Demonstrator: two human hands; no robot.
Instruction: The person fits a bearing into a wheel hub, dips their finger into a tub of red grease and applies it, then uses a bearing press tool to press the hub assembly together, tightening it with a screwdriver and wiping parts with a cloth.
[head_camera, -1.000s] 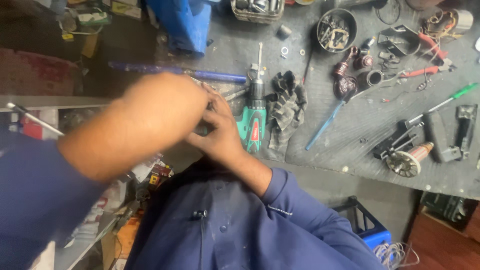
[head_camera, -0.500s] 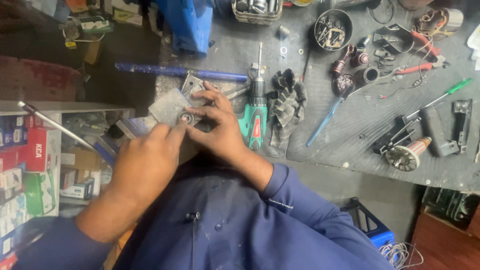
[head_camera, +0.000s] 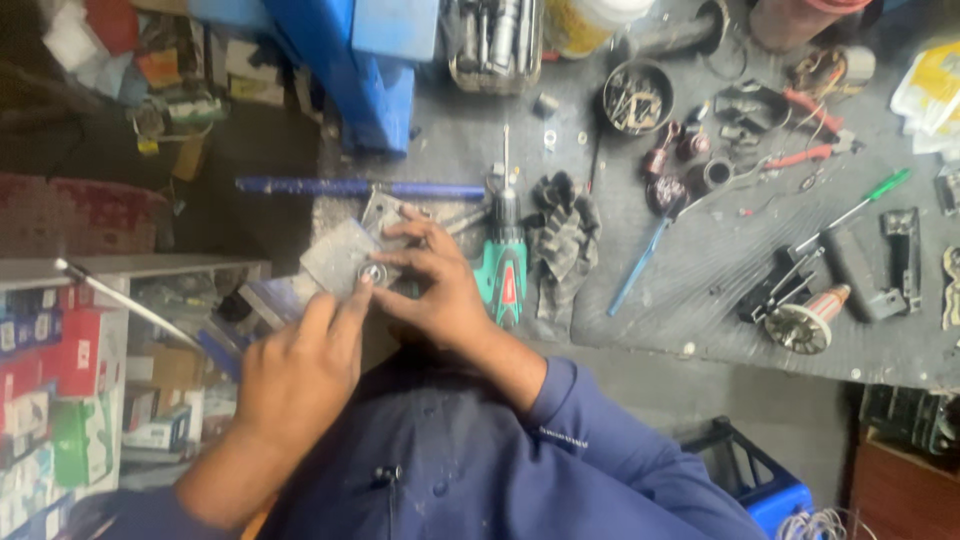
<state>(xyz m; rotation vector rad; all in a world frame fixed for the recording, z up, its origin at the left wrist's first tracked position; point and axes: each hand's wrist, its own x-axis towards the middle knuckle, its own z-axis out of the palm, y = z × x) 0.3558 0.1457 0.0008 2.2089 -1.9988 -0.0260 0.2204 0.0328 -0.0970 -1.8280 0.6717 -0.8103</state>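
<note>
surface (head_camera: 700, 300): crowded with loose tools, so a slipped part could vanish among them.
left hand (head_camera: 300, 375): fingertips pressing the round piece.
right hand (head_camera: 435, 290): gripping the grey metal part (head_camera: 335, 258) at the surface's left edge.
round piece (head_camera: 372, 272): small, could drop off that edge.

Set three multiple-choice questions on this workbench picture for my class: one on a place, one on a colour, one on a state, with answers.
1. Where does the drill lie? A beside the right hand; B in a bowl; C on the floor.
2. The drill's body is: A yellow; B green; C white.
3. The hands are: A both on the grey metal plate; B both in the air; C holding pliers.
Answers: A, it lies on the bench next to that hand; B, its casing is green; A, the left hand and right hand touch the plate.
</note>
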